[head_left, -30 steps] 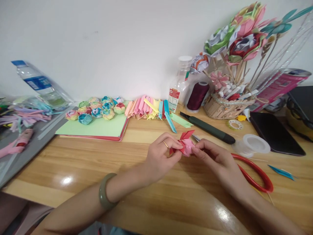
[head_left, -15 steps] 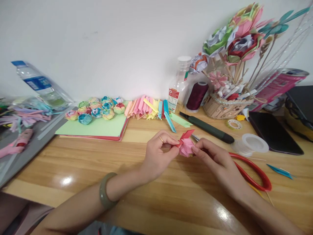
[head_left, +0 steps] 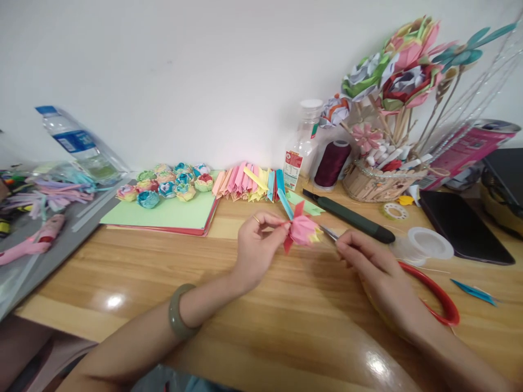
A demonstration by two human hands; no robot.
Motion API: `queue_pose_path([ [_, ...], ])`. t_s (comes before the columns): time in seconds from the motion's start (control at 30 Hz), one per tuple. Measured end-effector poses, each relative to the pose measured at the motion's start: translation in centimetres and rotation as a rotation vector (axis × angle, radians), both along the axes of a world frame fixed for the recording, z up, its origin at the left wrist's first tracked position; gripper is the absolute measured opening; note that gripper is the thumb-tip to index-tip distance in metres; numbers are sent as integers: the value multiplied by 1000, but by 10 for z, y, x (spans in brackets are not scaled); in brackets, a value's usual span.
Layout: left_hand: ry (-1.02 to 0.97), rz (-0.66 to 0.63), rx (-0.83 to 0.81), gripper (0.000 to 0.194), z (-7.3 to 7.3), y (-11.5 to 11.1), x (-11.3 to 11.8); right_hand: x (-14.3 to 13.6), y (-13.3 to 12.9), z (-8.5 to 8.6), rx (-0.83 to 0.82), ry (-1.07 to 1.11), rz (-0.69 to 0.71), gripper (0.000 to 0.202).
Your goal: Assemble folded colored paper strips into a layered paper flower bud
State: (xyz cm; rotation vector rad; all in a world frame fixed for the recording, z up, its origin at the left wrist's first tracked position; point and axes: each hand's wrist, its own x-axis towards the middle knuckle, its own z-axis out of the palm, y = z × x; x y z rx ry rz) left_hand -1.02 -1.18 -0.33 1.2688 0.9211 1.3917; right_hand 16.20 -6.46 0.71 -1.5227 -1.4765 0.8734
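Observation:
My left hand (head_left: pixel 258 247) pinches the red base of a layered folded-paper flower (head_left: pixel 303 230) between thumb and fingertips. Pink petals surround a yellow tip that points right, and red petals flare out near the base. My right hand (head_left: pixel 373 267) is closed around a slim pointed metal tool (head_left: pixel 329 234). Only the tool's front end shows, so its exact kind is unclear. Its tip is close to the yellow end of the flower. Behind the right hand, red loop handles (head_left: pixel 443 296) are partly hidden.
Behind the hands are a row of folded paper strips (head_left: pixel 243 182) and small paper flowers (head_left: pixel 166 189) on green paper (head_left: pixel 163 216). To the right are a dark-green cutter (head_left: pixel 351 216), a clear spool (head_left: pixel 429 244), a phone (head_left: pixel 466 226) and a flower basket (head_left: pixel 368 182).
My right fingers have come off the flower and moved right, showing the metal tool. In my left hand the flower has turned, so its yellow tip faces right. The view shifted slightly.

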Motion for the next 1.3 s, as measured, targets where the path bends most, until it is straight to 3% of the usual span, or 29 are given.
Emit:
queue_pose_path([
  [0.13,-110,-164,-122,17,2,4,0,1,4,-2,15,192,-155,22],
  [0.3,-181,-290,-237,23,0,4,1,-5,9,-2,-76,337,33,46],
  [0.43,-225,-361,-360,27,1,7,1,-6,11,-3,-52,281,120,46],
  [0.63,-244,-398,-474,29,4,9,1,-5,5,-7,211,17,137,42],
  [0.73,-227,-388,-489,29,1,9,1,-4,3,-7,256,-67,150,44],
  [1.03,-242,-384,-551,16,-2,18,-4,-3,10,-6,16,200,212,49],
  [1.17,-383,-399,-653,8,-3,22,-5,-1,15,-8,-110,306,114,40],
  [1.3,-504,-407,-727,12,-5,24,-3,2,20,-18,-235,436,63,48],
])
